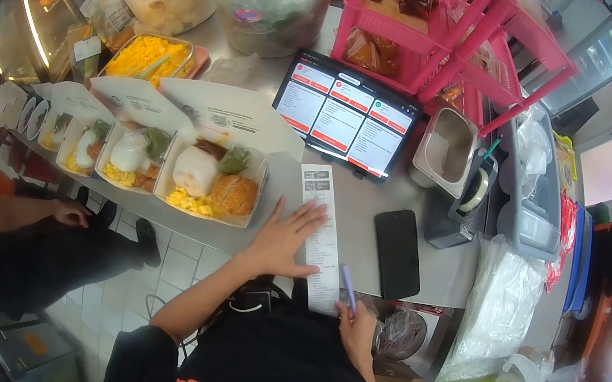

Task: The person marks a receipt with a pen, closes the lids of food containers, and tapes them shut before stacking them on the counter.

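A long printed receipt (322,229) lies on the steel counter, reaching to its front edge. My left hand (285,237) rests on it with the fingers spread, palm down. In my right hand (358,332) is a purple pen (348,287), gripped near its lower end beside the bottom of the receipt. A black phone (397,254) lies flat to the right. Behind the receipt stands a tablet (347,112) showing order lists. To the left, several open food boxes form a row; the nearest box (214,179) contains rice, yellow egg, a breaded piece and greens.
A tray of yellow scrambled egg (148,58) and two large plastic tubs (268,7) stand behind the boxes. Pink racks (393,30), a steel container (445,147) and a tape dispenser (453,225) are at the right. Another person's hand (71,214) is at the left.
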